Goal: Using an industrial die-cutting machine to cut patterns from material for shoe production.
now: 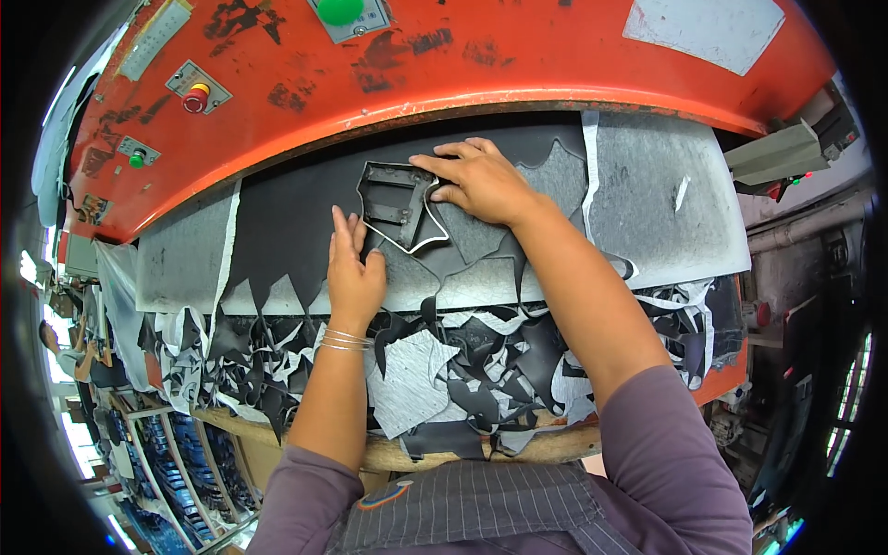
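Note:
A metal cutting die (pixel 407 215), an angular steel outline with dark cross-bars inside, sits on a black sheet of leather-like material (pixel 287 217). My right hand (pixel 486 183) is at its upper right side, with index finger and thumb against the rim and the other fingers spread. Beside the lower left edge of the die, my left hand (pixel 354 268) has its fingers stretched and the thumb apart, holding nothing. Angular cutouts in the sheet expose the grey cutting board (pixel 647 203) right of the die and along the near edge.
An orange machine beam (pixel 518 55) spans the far side, carrying a red stop button (pixel 195 98) and a green button (pixel 340 9). Dark and white scraps (pixel 499 361) heap along the near edge, with a light grey cut piece (pixel 412 379) on top. A rack (pixel 176 462) stands lower left.

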`<state>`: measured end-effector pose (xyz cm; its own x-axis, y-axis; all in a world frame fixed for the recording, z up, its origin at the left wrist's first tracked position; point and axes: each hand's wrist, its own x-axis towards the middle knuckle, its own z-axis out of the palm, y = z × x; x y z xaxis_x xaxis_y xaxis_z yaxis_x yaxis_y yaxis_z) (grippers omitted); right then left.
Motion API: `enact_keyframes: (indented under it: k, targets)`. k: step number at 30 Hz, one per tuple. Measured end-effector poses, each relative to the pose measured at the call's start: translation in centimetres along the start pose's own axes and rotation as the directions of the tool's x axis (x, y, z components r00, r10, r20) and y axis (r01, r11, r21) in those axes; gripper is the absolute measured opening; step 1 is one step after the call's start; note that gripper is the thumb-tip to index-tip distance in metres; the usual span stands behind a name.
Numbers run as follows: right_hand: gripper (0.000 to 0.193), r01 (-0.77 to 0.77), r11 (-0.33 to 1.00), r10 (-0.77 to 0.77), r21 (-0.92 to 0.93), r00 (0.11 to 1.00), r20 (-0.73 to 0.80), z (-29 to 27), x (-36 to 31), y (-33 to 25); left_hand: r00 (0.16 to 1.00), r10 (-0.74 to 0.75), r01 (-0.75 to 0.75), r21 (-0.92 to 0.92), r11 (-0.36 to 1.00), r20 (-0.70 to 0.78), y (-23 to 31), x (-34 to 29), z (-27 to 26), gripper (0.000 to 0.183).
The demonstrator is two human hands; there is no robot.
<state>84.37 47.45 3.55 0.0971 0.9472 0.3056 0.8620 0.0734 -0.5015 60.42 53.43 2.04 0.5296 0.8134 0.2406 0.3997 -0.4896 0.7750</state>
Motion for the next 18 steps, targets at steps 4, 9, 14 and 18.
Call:
enact_keyframes:
  k: [4, 9, 14, 18]
  targets:
    - [0.062, 0.007, 0.998, -0.002, 0.058, 0.996, -0.089, 0.5, 0.2, 0.9, 0.998, 0.012, -0.011, 0.005, 1.000, -0.062, -0.1, 0.0, 0.3, 0.079]
    - [0.061, 0.074, 0.953, -0.062, 0.294, 0.997, -0.052, 0.1, 0.5, 2.8, 0.995, 0.004, -0.008, -0.041, 0.999, -0.095, 0.0, 0.0, 0.5, 0.076]
    - [0.056, 0.088, 0.985, -0.084, 0.147, 0.996, -0.033, 0.0, 0.0, 2.8, 0.996, -0.090, 0.089, -0.097, 0.991, -0.008, 0.8, 0.0, 0.6, 0.076]
    - [0.048, 0.088, 0.993, -0.088, 0.073, 0.996, -0.006, 0.0, 0.2, 1.9, 0.997, -0.076, 0.075, -0.068, 0.995, -0.008, 0.1, 0.1, -0.3, 0.076]
